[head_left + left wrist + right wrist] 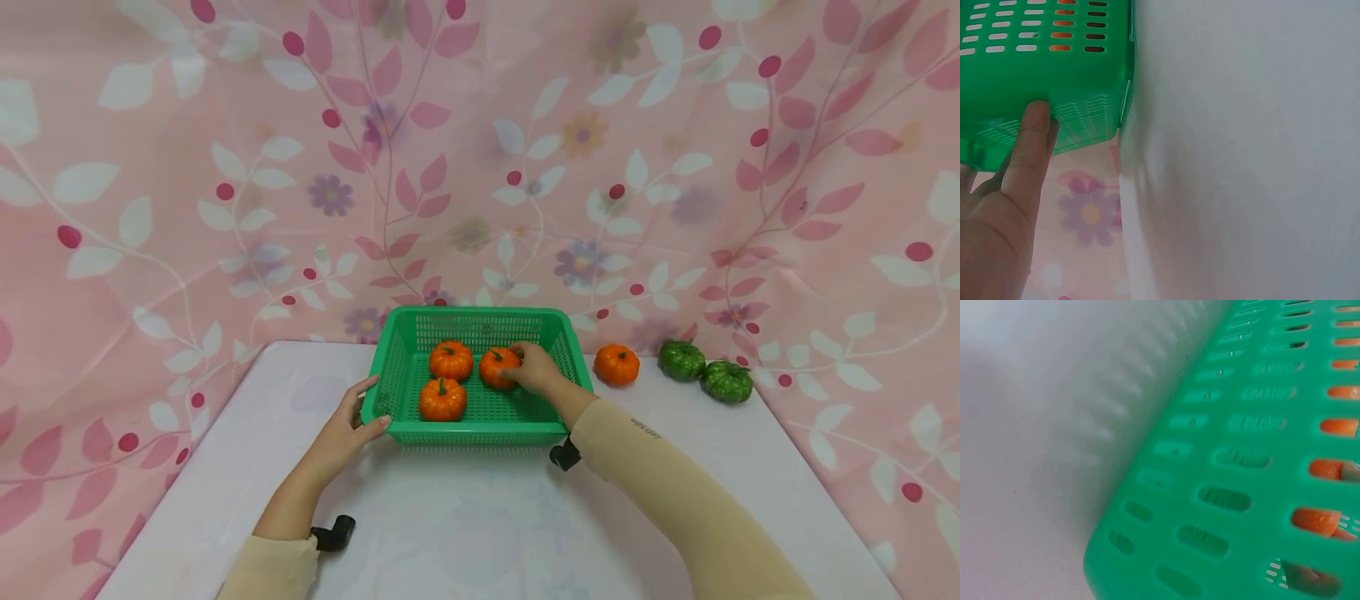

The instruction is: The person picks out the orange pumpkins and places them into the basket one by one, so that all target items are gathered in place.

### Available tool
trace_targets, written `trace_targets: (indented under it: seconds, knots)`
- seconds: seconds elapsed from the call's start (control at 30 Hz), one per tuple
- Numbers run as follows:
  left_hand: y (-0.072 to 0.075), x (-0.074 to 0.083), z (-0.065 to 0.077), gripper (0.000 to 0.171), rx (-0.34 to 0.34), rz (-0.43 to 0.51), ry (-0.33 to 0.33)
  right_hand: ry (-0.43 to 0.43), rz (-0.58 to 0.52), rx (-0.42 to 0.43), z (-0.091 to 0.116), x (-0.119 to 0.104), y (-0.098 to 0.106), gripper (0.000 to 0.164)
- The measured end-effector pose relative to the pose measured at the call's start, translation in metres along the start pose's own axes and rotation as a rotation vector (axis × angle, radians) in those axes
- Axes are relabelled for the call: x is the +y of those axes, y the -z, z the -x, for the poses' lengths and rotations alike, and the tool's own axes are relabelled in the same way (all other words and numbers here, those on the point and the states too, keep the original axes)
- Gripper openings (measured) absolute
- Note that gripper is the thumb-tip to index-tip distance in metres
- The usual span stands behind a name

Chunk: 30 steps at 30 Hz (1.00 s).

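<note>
A green plastic basket (480, 428) stands on the table with three small orange pumpkins inside. My right hand (537, 370) reaches over its right side and grips the right-hand pumpkin (497, 369). The other two, the back pumpkin (451, 362) and the front pumpkin (442, 401), sit to the left of it. At the basket's front left corner, my left hand (347, 429) touches the outside with extended fingers. The left wrist view shows a straight digit of that hand (1007, 212) against the green wall. Through the slots in the right wrist view, orange skin (1316, 520) and fingertips show partly.
Right of the basket, another orange pumpkin (617, 365) lies on the white-covered table (480, 517). Farther right are two green pumpkins, one (682, 360) behind and left of the other (727, 382). A pink floral cloth (480, 167) hangs behind the table.
</note>
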<state>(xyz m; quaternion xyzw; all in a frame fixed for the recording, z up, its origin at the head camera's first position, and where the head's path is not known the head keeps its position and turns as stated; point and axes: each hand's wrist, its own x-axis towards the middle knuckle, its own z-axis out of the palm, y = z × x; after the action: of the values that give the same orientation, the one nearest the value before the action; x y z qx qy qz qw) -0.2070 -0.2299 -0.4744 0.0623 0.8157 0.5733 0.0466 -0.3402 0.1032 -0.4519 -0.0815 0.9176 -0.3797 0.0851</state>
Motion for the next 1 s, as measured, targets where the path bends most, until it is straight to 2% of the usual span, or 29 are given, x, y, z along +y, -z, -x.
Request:
trace_targets:
  seconds: [0.23, 0.63, 1.0]
  knots:
    - [-0.001, 0.001, 0.000, 0.076, 0.003, 0.006, 0.008, -0.008, -0.011, 0.001, 0.001, 0.001, 0.000, 0.057]
    - [-0.001, 0.000, 0.001, 0.076, -0.005, 0.024, -0.018, -0.016, -0.056, 0.020, 0.002, 0.000, 0.003, 0.057]
    - [-0.002, 0.000, 0.001, 0.075, -0.005, 0.045, -0.021, 0.011, -0.092, 0.050, 0.011, -0.013, 0.011, 0.051]
